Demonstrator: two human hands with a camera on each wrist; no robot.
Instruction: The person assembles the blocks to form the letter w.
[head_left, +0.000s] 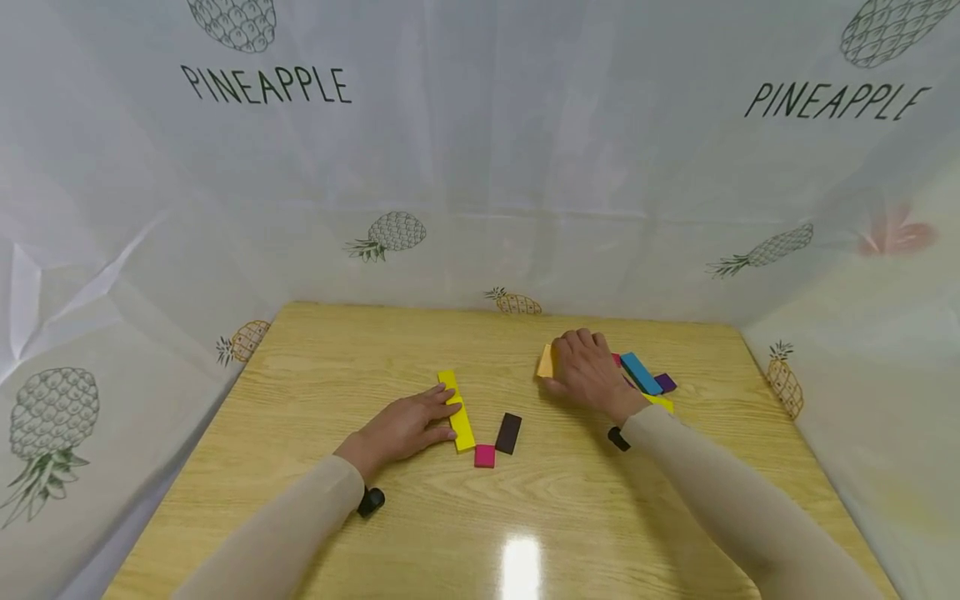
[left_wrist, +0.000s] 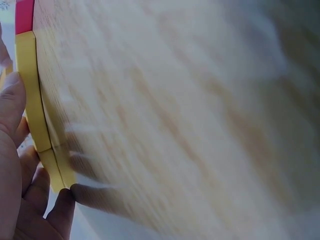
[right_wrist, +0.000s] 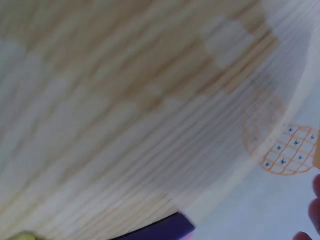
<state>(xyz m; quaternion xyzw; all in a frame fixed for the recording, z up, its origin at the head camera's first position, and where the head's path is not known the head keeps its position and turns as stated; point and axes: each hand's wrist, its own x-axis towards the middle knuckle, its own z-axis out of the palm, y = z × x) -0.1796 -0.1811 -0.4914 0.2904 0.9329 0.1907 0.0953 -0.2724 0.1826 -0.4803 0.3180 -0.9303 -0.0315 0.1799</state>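
My left hand point(head_left: 408, 425) lies beside a yellow strip point(head_left: 462, 427) on the table, its outstretched fingertips over the strip. In the left wrist view a seam divides the strip into a longer yellow block point(left_wrist: 32, 90) and a shorter one point(left_wrist: 51, 167), end to end. A small pink block point(head_left: 484, 456) touches the strip's near end, and a dark brown block point(head_left: 508, 433) lies at the pink one's corner. Farther back on the right, my right hand point(head_left: 588, 367) pinches a light orange block point(head_left: 546, 362), partly hidden by the hand. Only fingertips point(right_wrist: 315, 210) show in the right wrist view.
Behind my right hand lies a group of blocks: a blue one point(head_left: 640, 372), a purple one point(head_left: 665, 382), a yellow one point(head_left: 660, 403) and a partly hidden pink one point(head_left: 617, 359). A pineapple-printed white sheet point(head_left: 480, 167) stands around the wooden table point(head_left: 360, 350).
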